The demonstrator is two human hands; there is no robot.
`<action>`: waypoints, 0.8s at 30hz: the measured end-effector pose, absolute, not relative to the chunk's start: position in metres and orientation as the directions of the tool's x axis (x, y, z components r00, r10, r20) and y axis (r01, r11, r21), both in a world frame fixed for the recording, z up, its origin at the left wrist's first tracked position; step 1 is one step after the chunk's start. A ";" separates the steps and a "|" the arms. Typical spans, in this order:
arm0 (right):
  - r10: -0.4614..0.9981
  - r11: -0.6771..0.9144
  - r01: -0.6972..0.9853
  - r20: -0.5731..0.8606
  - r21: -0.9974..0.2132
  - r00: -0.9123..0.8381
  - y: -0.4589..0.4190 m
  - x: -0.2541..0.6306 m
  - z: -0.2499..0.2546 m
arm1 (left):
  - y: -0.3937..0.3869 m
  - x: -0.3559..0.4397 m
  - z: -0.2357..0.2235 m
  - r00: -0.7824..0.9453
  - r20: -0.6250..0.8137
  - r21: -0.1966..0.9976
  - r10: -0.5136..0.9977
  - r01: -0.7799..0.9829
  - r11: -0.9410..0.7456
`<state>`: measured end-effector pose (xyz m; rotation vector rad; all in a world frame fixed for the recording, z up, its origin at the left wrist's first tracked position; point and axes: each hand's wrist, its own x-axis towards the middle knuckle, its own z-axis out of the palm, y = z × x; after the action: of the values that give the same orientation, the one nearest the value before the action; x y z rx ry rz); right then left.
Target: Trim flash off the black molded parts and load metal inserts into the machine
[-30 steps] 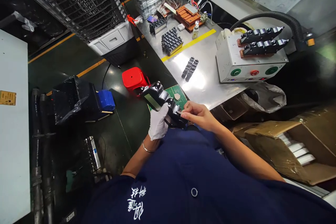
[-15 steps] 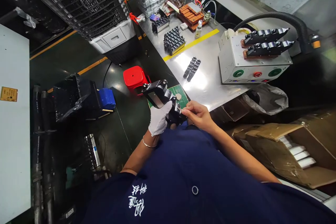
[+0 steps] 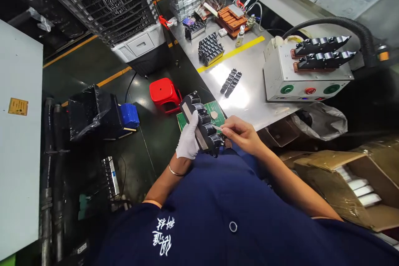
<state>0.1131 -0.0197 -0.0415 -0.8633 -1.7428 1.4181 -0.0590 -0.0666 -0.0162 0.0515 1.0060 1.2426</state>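
Observation:
My left hand (image 3: 188, 139), in a white glove, is closed around a long black scalloped plastic part (image 3: 202, 118) with a pale flat strip along its side. The part is tilted, its lower end close to my body. My bare right hand (image 3: 241, 134) pinches a small, thin, light-coloured blade-like piece (image 3: 217, 128) between thumb and fingers. Its tip reaches to one of the part's curved recesses; whether it touches I cannot tell. Behind the part lies a green board (image 3: 219, 110) with a pale patch on it, partly hidden by the part and my left hand.
Two black scalloped strips (image 3: 231, 83) lie on the metal table (image 3: 252, 110). A stack of similar parts (image 3: 211, 48) stands farther back. A control box (image 3: 307, 85) bears two more parts. A red stool (image 3: 163, 93) is left; an open carton (image 3: 343, 191) is right.
My left hand has turned the black part so its scalloped side now shows along its length. My right hand keeps its pinch at the recesses. The whole view has shifted slightly.

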 end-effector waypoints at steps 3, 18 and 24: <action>0.797 0.200 0.028 0.146 -0.979 -0.586 -0.022 0.109 -0.029 | -0.068 -0.057 -0.018 0.017 -0.544 0.559 0.839 -0.738 0.377; 0.807 0.048 0.096 -0.018 -0.994 -0.591 -0.035 0.114 -0.035 | -0.072 -0.055 -0.021 -0.052 -0.592 0.552 0.804 -0.754 0.357; 0.885 0.020 0.167 -0.060 -0.986 -0.462 -0.030 0.109 -0.068 | -0.076 -0.053 -0.018 -0.125 -0.638 0.575 0.760 -0.733 0.362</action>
<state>0.1088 -0.0298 -0.0680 -1.0811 -1.6853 1.4921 -0.0526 -0.0758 -0.0178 0.0303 1.1172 1.2769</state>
